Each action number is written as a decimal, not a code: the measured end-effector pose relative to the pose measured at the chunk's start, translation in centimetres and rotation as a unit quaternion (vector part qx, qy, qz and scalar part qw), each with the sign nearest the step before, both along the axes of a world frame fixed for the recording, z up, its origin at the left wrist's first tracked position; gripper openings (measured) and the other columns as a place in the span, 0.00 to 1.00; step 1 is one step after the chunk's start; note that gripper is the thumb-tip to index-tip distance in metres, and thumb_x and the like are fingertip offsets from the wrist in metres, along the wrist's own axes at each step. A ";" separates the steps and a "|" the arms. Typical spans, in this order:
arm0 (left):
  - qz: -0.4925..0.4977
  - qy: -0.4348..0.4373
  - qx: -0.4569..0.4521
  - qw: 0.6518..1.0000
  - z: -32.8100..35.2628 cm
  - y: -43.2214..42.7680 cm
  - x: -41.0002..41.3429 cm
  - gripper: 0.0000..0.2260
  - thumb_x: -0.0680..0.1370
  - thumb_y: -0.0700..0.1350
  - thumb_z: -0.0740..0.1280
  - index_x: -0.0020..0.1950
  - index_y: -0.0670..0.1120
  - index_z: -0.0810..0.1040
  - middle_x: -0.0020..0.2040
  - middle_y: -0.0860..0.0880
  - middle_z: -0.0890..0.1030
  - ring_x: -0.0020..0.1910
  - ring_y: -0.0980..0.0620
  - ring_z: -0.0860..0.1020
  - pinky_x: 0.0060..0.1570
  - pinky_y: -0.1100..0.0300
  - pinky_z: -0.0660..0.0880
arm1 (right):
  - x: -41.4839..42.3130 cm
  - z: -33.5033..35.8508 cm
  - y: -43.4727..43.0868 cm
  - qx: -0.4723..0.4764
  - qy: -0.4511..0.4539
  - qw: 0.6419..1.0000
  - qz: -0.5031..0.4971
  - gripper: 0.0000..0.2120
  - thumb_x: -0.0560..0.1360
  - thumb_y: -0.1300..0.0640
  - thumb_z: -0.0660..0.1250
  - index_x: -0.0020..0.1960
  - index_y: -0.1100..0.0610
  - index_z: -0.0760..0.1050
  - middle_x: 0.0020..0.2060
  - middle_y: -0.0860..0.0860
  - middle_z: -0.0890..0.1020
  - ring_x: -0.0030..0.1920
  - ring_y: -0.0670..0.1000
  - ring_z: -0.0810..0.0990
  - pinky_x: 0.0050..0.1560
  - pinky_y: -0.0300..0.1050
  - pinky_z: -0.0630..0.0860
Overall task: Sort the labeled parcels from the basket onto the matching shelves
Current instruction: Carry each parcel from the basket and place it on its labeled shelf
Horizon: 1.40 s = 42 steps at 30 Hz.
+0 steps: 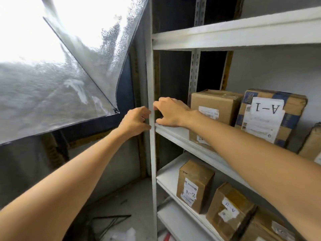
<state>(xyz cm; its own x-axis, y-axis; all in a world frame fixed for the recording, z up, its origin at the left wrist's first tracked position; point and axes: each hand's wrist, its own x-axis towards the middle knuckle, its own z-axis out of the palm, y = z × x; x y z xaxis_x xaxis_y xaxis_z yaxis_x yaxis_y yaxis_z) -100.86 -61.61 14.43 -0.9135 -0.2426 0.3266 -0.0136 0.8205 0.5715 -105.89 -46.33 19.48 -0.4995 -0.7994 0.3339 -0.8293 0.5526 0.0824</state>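
Left hand (135, 121) fingers curled round white metal shelf upright (152, 153). Right hand (171, 112) fingertips at same upright, thumb on middle shelf (173, 134) edge; grip unclear. Brown cardboard parcel labelled A-1 (271, 117) sits on middle shelf; A-2 cardboard boxes (194, 186) one shelf below.

I read "A-1", upside down, on the blue-printed parcel (268, 108). One shelf below, "A-2" stood on the left brown parcel (190, 193) and, inverted, on the next brown parcel (230, 208).

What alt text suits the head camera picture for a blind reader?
Bare hands meet at a white shelf post: the left hand grips it, the right hand touches it. An A-1 box and an A-2 box sit on separate shelves.
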 end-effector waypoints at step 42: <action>0.800 -0.246 0.163 0.522 -18.5 59.1 102.7 0.18 0.71 0.50 0.74 0.59 0.49 0.77 0.52 0.50 0.82 0.50 0.49 0.79 0.51 0.51 0.78 | 94.4 -22.0 28.0 0.318 -0.029 0.507 0.801 0.23 0.74 0.55 0.70 0.66 0.60 0.70 0.61 0.56 0.75 0.61 0.57 0.75 0.58 0.51 0.74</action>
